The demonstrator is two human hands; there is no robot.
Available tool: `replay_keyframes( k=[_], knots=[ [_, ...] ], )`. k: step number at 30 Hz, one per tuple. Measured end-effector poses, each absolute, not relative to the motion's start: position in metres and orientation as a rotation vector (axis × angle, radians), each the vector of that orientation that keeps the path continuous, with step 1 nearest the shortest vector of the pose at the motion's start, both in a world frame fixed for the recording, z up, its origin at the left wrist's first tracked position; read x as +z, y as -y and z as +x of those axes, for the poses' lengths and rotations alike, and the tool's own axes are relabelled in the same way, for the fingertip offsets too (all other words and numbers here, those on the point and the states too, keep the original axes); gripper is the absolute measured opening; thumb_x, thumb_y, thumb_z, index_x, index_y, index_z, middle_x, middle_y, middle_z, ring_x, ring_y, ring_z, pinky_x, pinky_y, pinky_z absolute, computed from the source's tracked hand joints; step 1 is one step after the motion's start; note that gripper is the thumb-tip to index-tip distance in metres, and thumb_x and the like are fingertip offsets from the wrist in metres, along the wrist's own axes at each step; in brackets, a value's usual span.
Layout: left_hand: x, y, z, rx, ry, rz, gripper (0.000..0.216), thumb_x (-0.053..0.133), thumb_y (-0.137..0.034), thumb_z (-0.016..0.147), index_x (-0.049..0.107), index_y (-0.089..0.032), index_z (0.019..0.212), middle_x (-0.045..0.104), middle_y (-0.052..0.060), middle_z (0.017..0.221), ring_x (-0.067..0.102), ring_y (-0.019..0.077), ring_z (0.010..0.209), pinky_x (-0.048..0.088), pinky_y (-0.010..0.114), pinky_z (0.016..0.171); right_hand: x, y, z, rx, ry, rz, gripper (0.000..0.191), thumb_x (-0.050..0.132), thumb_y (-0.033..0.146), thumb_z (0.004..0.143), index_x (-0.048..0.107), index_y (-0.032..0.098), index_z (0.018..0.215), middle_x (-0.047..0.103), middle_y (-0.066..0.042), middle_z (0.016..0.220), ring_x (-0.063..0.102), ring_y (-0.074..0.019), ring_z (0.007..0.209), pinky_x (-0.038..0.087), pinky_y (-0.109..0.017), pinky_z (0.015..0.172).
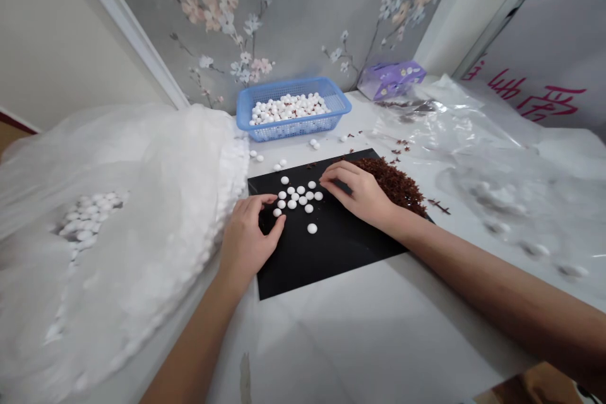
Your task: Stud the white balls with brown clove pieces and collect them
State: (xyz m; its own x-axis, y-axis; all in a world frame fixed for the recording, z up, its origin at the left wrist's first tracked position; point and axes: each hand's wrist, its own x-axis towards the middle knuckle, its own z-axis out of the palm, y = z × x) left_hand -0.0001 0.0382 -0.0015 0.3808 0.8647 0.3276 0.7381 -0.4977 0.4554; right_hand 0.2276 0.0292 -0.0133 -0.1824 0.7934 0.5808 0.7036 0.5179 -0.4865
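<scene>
A black sheet [326, 246] lies on the white table, with several small white round beads [298, 196] scattered on its upper part. A heap of reddish-brown bits [392, 183] covers its right corner. My left hand [249, 233] rests at the sheet's left edge, fingers curled with thumb and forefinger close together beside the beads; what they pinch, if anything, is hidden. My right hand [357, 192] lies palm down on the sheet between the beads and the brown heap, fingers stretched toward the beads.
A blue basket [338, 104] holding white beads stands at the back by the flowered wall. A big clear bag [118, 221] of white beads fills the left. Crumpled clear plastic [497, 151] lies at right, a purple box [391, 79] behind it. Loose beads [258, 156] lie near the basket.
</scene>
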Motion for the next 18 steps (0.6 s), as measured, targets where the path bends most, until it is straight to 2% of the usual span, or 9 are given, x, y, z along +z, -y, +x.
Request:
replay_keyframes(
  k=[4,10,18],
  knots=[
    [0.0,-0.038,0.0,0.786,-1.368,2.472,0.011,0.055,-0.024,0.082,0.061,-0.02,0.091,0.063,0.003,0.092,0.056,0.0193,0.091,0.045,0.034,0.082,-0.014,-0.028,0.227,0.162,1.901,-1.34,0.006,0.051,0.019,0.087,0.056,0.019,0.087,0.066,-0.004,0.082,0.063,-0.0161,0.074,0.051,-0.027,0.068],
    [-0.002,-0.038,-0.002,0.877,-1.304,2.498,0.017,0.051,-0.025,0.086,0.067,-0.021,0.093,0.065,0.002,0.09,0.057,0.0172,0.087,0.046,0.032,0.08,-0.016,-0.027,0.227,0.111,1.94,-1.329,0.012,0.047,0.019,0.088,0.059,0.02,0.09,0.068,-0.004,0.089,0.064,-0.017,0.081,0.05,-0.027,0.072],
    [0.004,-0.023,0.011,0.989,-1.027,2.618,0.013,0.058,-0.022,0.082,0.065,-0.018,0.091,0.065,0.004,0.087,0.058,0.0168,0.085,0.047,0.031,0.078,-0.015,-0.026,0.226,0.092,1.888,-1.288,0.013,0.051,0.016,0.082,0.063,0.02,0.083,0.066,-0.004,0.089,0.062,-0.0146,0.076,0.049,-0.025,0.069]
  ],
)
